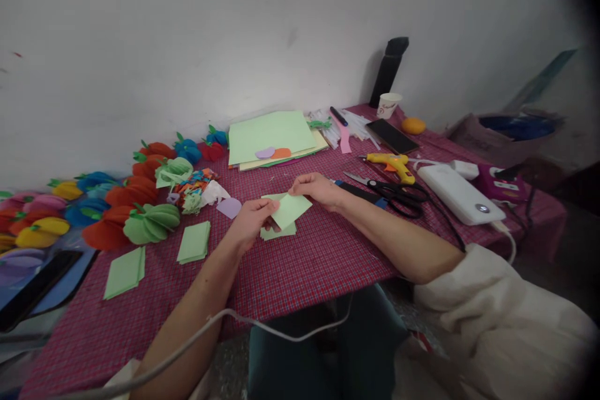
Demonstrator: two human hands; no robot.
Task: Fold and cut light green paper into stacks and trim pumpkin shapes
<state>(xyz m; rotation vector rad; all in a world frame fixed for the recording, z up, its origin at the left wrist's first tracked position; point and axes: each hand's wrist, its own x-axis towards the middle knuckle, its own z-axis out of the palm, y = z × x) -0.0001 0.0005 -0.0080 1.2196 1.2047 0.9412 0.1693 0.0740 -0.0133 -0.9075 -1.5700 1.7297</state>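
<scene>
A light green paper piece [293,209] is held between my two hands above the checked tablecloth [300,269]. My left hand [255,219] pinches its left side, thumb on top. At its upper edge, my right hand [316,189] grips with thumb and fingers closed. Beneath them more green paper pieces [280,232] lie on the cloth, partly covered. Two further stacks of green paper, a near one [125,272] and a middle one [194,242], rest to the left. A lilac paper shape [229,207] lies just beyond my left hand.
Paper pumpkins [152,223] in several colours crowd the left, beside paper scraps [197,187]. Large green sheets [272,134] lie at the back. On the right are black-handled scissors [398,195], a yellow glue gun [394,162], a white power bank [459,194] and a phone [392,136]. A white cable [229,312] crosses low in front.
</scene>
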